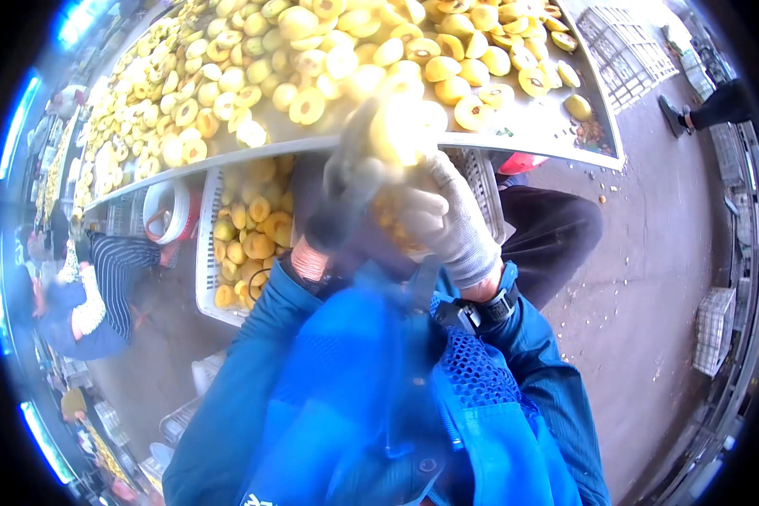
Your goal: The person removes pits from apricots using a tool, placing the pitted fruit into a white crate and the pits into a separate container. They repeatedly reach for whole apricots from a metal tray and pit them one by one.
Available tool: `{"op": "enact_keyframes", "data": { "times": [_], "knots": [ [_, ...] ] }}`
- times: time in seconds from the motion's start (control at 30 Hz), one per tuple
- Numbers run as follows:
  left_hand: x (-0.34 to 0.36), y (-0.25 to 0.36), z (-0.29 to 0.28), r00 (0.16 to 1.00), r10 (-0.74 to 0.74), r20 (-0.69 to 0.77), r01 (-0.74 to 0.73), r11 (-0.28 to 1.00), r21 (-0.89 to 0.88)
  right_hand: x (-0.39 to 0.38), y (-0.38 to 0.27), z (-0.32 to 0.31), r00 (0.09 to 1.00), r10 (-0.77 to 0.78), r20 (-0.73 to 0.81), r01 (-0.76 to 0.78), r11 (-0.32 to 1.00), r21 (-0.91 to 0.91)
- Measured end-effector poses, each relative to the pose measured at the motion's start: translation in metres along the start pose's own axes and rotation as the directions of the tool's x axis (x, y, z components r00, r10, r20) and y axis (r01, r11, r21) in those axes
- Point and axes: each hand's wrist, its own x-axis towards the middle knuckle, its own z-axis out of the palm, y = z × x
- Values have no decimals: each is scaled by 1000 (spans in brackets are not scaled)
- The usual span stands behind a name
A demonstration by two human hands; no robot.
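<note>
As I look in from close by, first item, nearest: a blue vest [337,371] with mesh insets, over darker blue sleeves [219,405]. Next, a black wristband [502,305] on the right side. Hands, one pair, gloved, close together before a metal-rimmed table [527,148]: left hand [350,173] in grey, smeared by blur; right hand [460,223] in whitish knit, bent inward. Between them, one yellow piece [394,137], washed out by glare; whether either hand is closed on it, I cannot tell. Partly under the table, to the left, one white slatted crate [204,270] of yellow fruit [260,244]; behind the right hand, a second, pale crate [482,181]. Beyond, on the tabletop, a heap of halved yellow fruit [312,63], many cut face up, brown at the centre. Left of the white slatted crate, a white bucket [180,211]; further off, a person in striped clothing [118,270]. Far right, a dark shoe [673,116] on the floor [649,228], with lattice crates [620,51] past the table's corner.
</note>
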Motion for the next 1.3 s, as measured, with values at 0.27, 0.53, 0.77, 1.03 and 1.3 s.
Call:
{"op": "enact_keyframes", "data": {
  "times": [0.27, 0.53, 0.77, 1.03, 1.3],
  "knots": [
    [-21, -24, -43, 992, 82, -100, -56, 968, 245, 3, 11, 23, 752, -489, 442, 635, 358, -684],
    [-34, -9, -36, 911, 227, -343, -79, 915, 397, 15, 58, 30, 922, -180, 343, 348, 772, -531],
    [-68, -83, -92, 903, -146, -405, 93, 985, -146, 23, 83, 30, 915, -154, 373, 392, 119, -912],
    [-62, -81, -88, 855, -233, -463, 161, 969, -190, 51, 127, 20, 843, 17, 538, 506, -364, -782],
    [-62, -91, -87, 858, -135, -496, 285, 928, 241, 55, 124, 40, 890, 34, 456, 436, -359, -825]
  ]
}}
